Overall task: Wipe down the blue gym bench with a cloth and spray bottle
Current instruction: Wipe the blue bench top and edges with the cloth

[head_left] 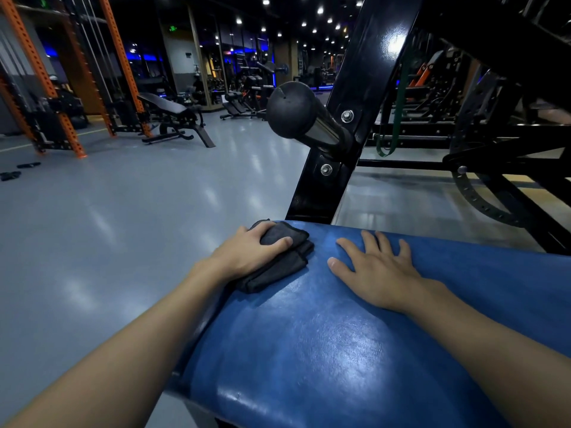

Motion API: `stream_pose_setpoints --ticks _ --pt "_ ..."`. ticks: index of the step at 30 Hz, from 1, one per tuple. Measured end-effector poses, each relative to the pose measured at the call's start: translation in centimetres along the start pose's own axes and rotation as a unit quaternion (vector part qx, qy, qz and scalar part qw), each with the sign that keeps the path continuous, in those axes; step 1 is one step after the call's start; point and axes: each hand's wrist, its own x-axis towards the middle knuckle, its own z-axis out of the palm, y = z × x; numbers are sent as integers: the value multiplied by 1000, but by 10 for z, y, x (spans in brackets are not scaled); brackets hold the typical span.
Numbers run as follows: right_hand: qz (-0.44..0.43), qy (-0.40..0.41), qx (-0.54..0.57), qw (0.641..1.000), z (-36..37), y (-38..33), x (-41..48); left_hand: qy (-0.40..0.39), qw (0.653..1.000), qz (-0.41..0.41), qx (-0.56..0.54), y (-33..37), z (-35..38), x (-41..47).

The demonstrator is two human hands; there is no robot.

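The blue gym bench [324, 341] fills the lower right, its padded top shiny. A folded dark grey cloth [282, 262] lies on the pad's far left corner. My left hand [250, 251] lies over the cloth, with fingers and thumb curled round its folded edge. My right hand [377, 267] rests flat on the pad to the right of the cloth, fingers spread and straight. No spray bottle is in view.
A slanted black steel upright [346, 125] with a black-capped chrome peg [293, 111] rises just beyond the bench. Black machine frames [494, 168] stand at right. Grey floor [123, 227] spreads left, with an orange rack [71, 128] and a black bench [173, 115] farther off.
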Motion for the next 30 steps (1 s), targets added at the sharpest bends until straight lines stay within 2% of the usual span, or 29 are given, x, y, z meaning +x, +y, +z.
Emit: stream_pose_setpoints --ticks 4,7,10,15,25,30 --pt "-17 16 -40 999 -8 -8 -8 2 1000 -13 21 -5 1 -21" --pt "-51 10 42 998 -9 -22 -23 6 998 -33 46 7 1 -14" --pt "-74 -14 25 997 3 -28 -32 11 998 -37 57 18 0 -1" --pt "-64 -8 33 997 8 -26 -31 17 998 -32 56 15 2 -11" --pt "-65 -13 20 998 0 -28 -41 5 995 -44 84 -4 4 -90" --pt "-95 -14 -5 995 3 -31 -65 -2 996 -36 86 5 -3 -74"
